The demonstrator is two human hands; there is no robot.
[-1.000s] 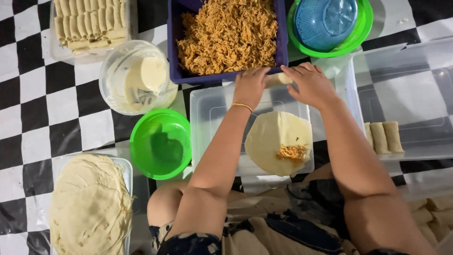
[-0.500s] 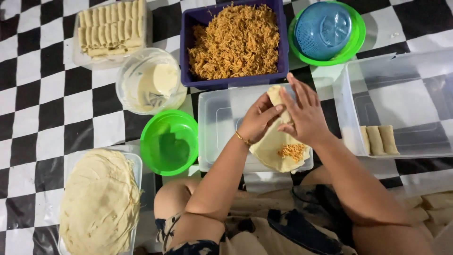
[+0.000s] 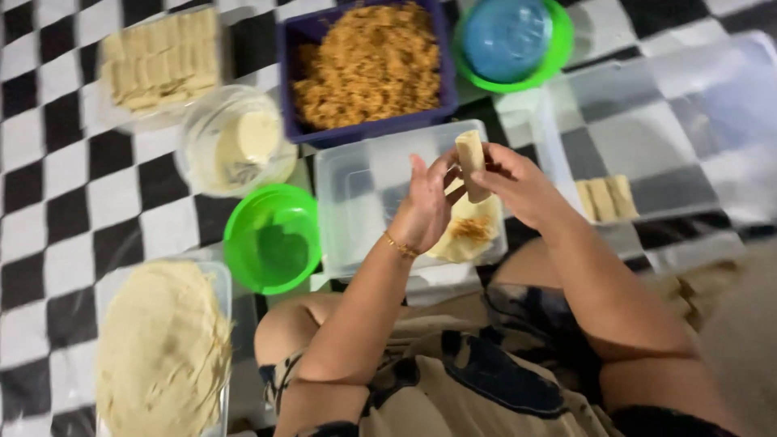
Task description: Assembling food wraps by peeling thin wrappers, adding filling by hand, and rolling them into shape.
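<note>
Wrapper half rolled — a pale sheet [image 3: 472, 212] with its top end turned into a tight tube and a dab of shredded filling on its loose lower part — is raised just above the clear plastic tub [image 3: 364, 194]. Right hand [image 3: 518, 184] pinches the roll; left hand [image 3: 425, 206] cups its other side, fingers closed on it. Beyond the tub sits a purple box of shredded filling [image 3: 368, 65], left of the tub a green bowl [image 3: 273, 239], right of it a clear tray [image 3: 647, 121] with finished rolls [image 3: 605, 198].
</note>
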